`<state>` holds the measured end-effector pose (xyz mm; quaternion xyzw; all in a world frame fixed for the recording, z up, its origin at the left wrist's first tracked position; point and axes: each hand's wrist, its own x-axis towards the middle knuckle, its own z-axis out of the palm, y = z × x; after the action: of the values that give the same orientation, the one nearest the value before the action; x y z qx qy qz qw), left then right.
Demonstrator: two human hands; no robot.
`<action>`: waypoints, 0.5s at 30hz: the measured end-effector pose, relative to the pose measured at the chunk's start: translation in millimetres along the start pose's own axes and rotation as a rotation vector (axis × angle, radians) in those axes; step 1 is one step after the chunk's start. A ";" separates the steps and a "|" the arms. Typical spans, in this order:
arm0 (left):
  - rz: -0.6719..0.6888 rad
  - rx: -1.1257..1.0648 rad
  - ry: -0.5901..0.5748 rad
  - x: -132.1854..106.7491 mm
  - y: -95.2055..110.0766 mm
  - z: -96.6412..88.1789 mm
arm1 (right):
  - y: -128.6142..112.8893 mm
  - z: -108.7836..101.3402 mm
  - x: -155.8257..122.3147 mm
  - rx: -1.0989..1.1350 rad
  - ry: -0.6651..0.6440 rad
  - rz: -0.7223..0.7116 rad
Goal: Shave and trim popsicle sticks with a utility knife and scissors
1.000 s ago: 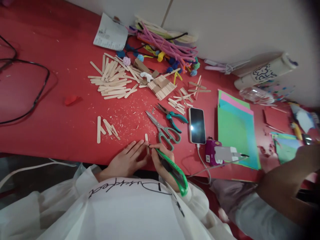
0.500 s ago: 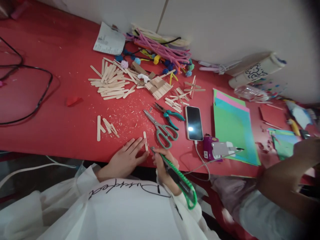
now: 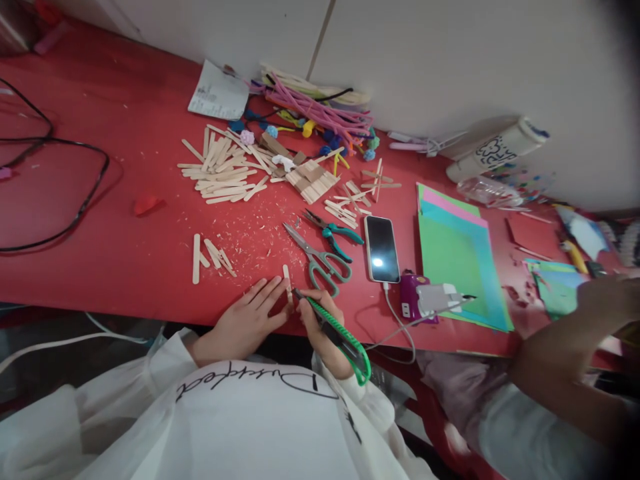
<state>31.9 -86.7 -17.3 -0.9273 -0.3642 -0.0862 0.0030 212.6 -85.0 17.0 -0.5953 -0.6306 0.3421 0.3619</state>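
Near the front edge of the red table, my left hand (image 3: 250,321) lies flat with fingers stretched out. Its fingertips and thumb press a short popsicle stick (image 3: 287,275) against the tabletop. My right hand (image 3: 323,327) grips a green utility knife (image 3: 345,341), whose tip reaches the stick's right side. Just beyond, grey-handled scissors (image 3: 320,259) lie with blades pointing away to the left, beside teal-handled pliers (image 3: 336,233). Cut stick pieces (image 3: 220,257) and one whole popsicle stick (image 3: 197,259) rest to the left, among scattered shavings.
A heap of popsicle sticks (image 3: 220,167) lies farther back, near pink pipe cleaners (image 3: 320,110). To the right are a phone (image 3: 382,248) on a cable, a purple adapter (image 3: 407,293) and coloured paper (image 3: 450,253). Another person's arm (image 3: 560,340) rests at the far right.
The knife has swung lower and its tip has come in against the stick, as my right hand moved slightly left. My left hand still presses the stick. The view has shifted a little.
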 end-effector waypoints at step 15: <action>0.021 0.001 0.034 1.6 -2.8 -1.7 | 11.1 3.3 -3.7 -0.111 -0.033 -0.035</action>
<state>30.8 -83.7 -15.5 -0.9294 -0.3545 -0.1019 0.0107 215.4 -88.1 5.6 -0.5975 -0.6648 0.3099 0.3242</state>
